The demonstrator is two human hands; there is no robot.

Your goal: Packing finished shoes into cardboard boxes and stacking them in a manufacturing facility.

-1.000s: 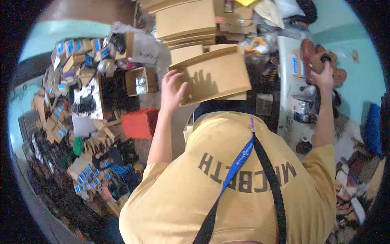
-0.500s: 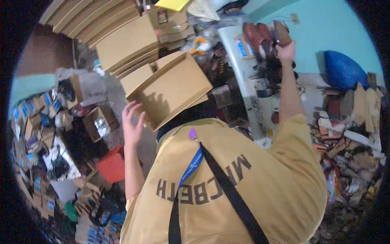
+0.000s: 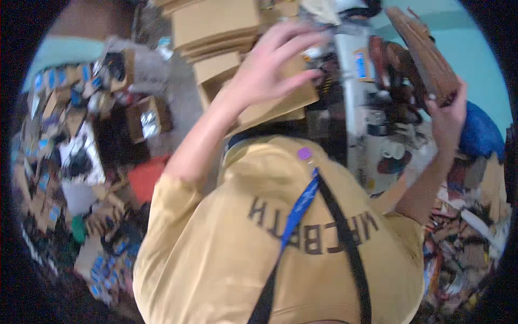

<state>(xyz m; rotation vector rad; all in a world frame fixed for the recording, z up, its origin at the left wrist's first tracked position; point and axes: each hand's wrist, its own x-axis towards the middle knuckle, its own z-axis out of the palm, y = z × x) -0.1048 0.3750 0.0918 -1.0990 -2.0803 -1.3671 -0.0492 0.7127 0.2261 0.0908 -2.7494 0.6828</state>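
My right hand [image 3: 452,110] grips one end of a brown shoe [image 3: 429,62], raised at the right over the white bench [image 3: 353,116]; motion blurs it. Fingers spread, my left hand [image 3: 270,67] reaches over an open cardboard box [image 3: 302,97] and hides much of it. No object shows in the left hand. Just left of the raised shoe stands a reddish-brown shoe [image 3: 379,62] on the bench, partly in shadow.
Stacked flat cardboard boxes [image 3: 216,24] rise behind the open box. A red panel [image 3: 148,178] and a carton [image 3: 148,121] lie at the left amid clutter. At the right are a blue bundle [image 3: 483,129] and heaped scraps [image 3: 464,232].
My left hand has moved up and right, from the box's left edge to over it. My right hand has drawn the shoe away from the others, nearer and to the right. The view has shifted.
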